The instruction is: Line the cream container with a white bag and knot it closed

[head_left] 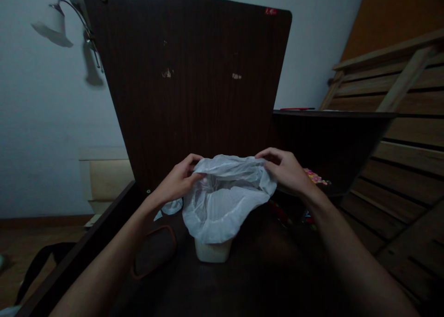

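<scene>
A thin white plastic bag [218, 215] lines a small pale bin [213, 252], its edge folded out over the rim and covering most of the bin's wall. My left hand [182, 178] pinches the bag's far left edge between thumb and fingers. At the far right edge, my right hand [282, 169] grips the same bag, thumb towards me and fingers behind. The bag's mouth gapes between both hands. Something pinkish shows faintly inside at the left; I cannot make out what it is.
On the dark desk top [243, 289] lies a dark, reddish-rimmed flat item [154, 250]. A dark upright board [194, 90] rises behind. To the right are a dark open shelf [333, 115] and wooden slats [402, 178]. A wall lamp [53, 25] hangs upper left.
</scene>
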Demonstrator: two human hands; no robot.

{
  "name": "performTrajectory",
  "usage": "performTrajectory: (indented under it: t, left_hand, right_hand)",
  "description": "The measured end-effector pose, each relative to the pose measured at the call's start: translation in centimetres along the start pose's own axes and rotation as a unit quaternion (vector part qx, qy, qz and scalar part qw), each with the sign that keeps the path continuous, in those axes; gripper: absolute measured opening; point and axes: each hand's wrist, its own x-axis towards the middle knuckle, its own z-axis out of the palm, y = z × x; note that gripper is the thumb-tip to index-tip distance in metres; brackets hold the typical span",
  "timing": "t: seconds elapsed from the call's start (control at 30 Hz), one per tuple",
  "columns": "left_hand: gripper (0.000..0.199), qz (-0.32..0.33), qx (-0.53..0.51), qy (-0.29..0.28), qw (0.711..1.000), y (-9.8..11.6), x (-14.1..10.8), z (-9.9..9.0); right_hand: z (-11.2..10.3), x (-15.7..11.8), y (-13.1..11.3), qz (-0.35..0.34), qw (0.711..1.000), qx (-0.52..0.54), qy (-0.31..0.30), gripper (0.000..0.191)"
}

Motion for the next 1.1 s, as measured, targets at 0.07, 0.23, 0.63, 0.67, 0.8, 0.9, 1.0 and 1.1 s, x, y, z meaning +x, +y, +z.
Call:
performTrajectory:
  t: [0.07,0.23,0.63,0.67,0.8,0.9,1.0,1.1]
  left_hand:
    - [0.033,-0.016,-0.073,0.03,0.997,0.7,0.3,0.2]
    - [0.041,-0.013,-0.139,0.105,0.985,1.6,1.0,1.0]
    - [0.031,-0.106,0.053,0.266,0.957,-5.8,1.0,-3.2]
    - [0.028,-0.115,0.075,0.274,0.952,-6.4,1.0,-3.5]
    - [0.025,-0.116,0.162,0.292,0.936,-6.6,0.8,-3.0]
    - [0.026,-0.064,0.212,0.296,0.929,-4.7,-0.1,-1.2]
    - [0.012,0.059,0.276,0.18,0.942,-2.8,-1.4,0.7]
    - [0.008,0.099,0.26,-0.093,0.956,-2.4,-2.6,2.1]
  right_hand:
    - [0.5,-0.7,-1.1,-0.095,0.983,-0.113,0.107,0.024]
    - [3.2,-3.6,-5.2,-0.304,0.946,-0.087,-0.074,0.033]
    - [6.3,-3.0,-3.2,-0.16,0.849,-0.176,-0.472,0.049]
    - [6.1,-3.1,-3.8,-0.162,0.832,-0.157,-0.507,0.048]
    - [5.6,-4.2,-5.5,-0.18,0.745,-0.072,-0.639,0.034]
    - [5.9,-4.9,-5.3,-0.202,0.762,-0.108,-0.605,0.034]
    - [6.6,-5.1,-4.1,-0.179,0.822,-0.201,-0.502,0.032]
    - [7.5,-5.1,-2.3,-0.175,0.835,-0.21,-0.478,0.034]
